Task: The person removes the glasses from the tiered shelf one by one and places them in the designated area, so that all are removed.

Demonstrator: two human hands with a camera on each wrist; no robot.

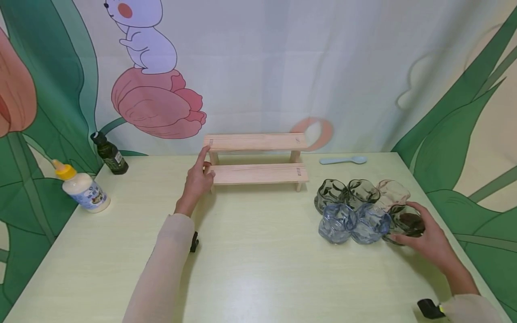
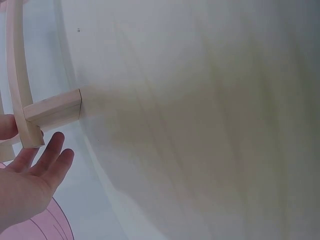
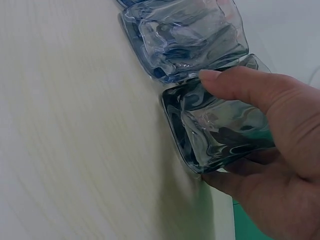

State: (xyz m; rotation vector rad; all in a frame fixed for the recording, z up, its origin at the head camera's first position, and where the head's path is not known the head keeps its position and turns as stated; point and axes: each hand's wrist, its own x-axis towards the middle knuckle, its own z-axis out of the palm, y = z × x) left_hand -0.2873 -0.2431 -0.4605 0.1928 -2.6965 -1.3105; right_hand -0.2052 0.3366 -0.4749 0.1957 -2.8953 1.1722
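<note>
Fingers and thumb of the right hand (image 1: 430, 240) curl round the dark glass cup (image 1: 405, 223), nearest that palm; the left hand (image 1: 198, 179) rests spread against the wooden rack (image 1: 256, 161).

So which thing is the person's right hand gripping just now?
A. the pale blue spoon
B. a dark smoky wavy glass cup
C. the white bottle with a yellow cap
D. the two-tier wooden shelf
B: the right hand curls round the dark smoky wavy glass cup at the right end of the cluster of cups, thumb on one side and fingers on the other in the right wrist view.
</note>
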